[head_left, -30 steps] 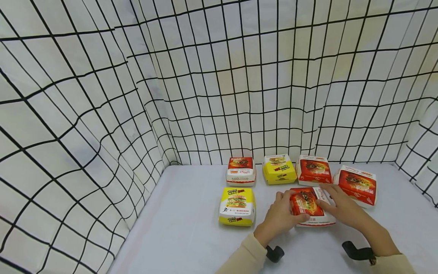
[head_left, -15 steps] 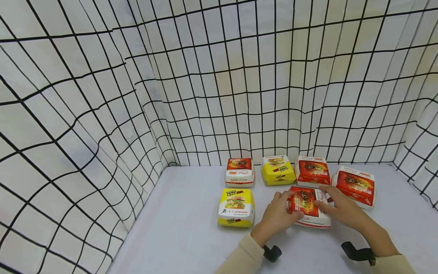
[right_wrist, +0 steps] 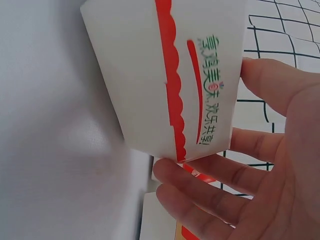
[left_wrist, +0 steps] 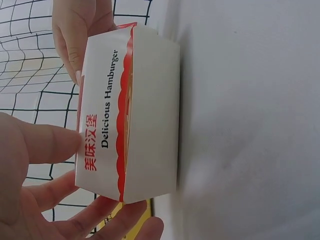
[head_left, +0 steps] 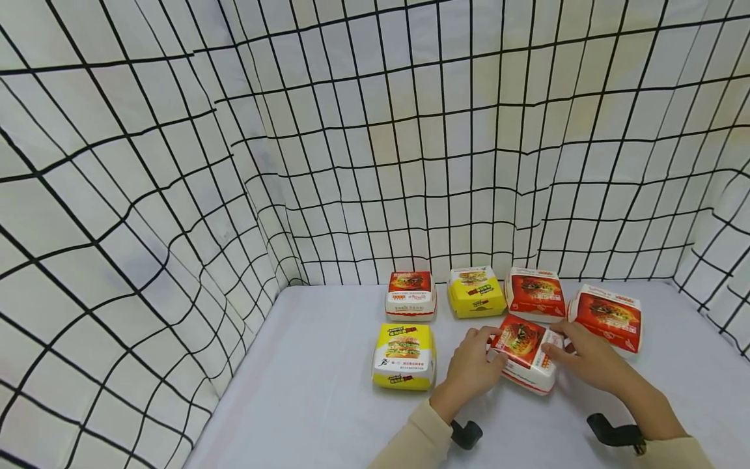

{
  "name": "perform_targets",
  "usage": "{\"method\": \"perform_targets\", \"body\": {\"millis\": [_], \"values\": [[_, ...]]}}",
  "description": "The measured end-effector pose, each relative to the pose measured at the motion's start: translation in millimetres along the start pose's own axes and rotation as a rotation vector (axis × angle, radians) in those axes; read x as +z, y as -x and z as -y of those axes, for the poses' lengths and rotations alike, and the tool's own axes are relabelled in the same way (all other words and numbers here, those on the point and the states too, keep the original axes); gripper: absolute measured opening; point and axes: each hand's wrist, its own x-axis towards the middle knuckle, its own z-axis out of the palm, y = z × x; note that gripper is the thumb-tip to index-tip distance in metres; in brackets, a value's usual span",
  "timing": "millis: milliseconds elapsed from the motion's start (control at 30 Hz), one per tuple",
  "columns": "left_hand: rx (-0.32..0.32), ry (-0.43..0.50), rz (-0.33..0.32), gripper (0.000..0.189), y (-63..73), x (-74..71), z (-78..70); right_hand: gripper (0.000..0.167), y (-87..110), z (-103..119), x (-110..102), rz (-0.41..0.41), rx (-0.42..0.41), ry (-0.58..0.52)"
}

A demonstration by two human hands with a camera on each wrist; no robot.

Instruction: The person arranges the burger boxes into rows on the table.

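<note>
In the head view, a red and white hamburger box (head_left: 524, 352) sits turned at an angle on the white table, between the two hands. My left hand (head_left: 473, 365) grips its left side, thumb near the top edge. On the right side, my right hand (head_left: 592, 358) holds it, with the thumb on the lid. The left wrist view shows the box's white side (left_wrist: 152, 120) with "Delicious Hamburger" lettering, and the left fingers (left_wrist: 122, 220) around one end. In the right wrist view, the right fingers (right_wrist: 220, 172) lie along the other end of the box.
Behind, in a row, stand a red and white box (head_left: 411, 296), a yellow box (head_left: 477, 292) and two red boxes (head_left: 535, 294) (head_left: 607, 319). A yellow and white box (head_left: 404, 357) lies left of the left hand. White cloth walls with black netting (head_left: 398, 163) surround the table.
Between the hands, the red hamburger box has turned clockwise and shifted slightly left. Both hands have stayed on it. The other boxes have kept their places.
</note>
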Motion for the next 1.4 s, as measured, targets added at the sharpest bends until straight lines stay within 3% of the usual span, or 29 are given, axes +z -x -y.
{"method": "perform_targets", "body": {"millis": [333, 867, 1400], "values": [[-0.034, 0.037, -0.057, 0.037, -3.1, 1.0, 2.5, 0.055, -0.2, -1.5, -1.0, 0.015, 0.015, -0.014], [-0.047, -0.04, -0.194, 0.031, -5.8, 4.9, 5.0, 0.05, 1.2, 0.4, -1.2, 0.04, 0.041, 0.005], [-0.077, -0.006, -0.142, 0.044, -4.6, 2.6, 3.3, 0.051, 1.0, 5.1, -2.8, 0.056, 0.051, 0.016]]}}
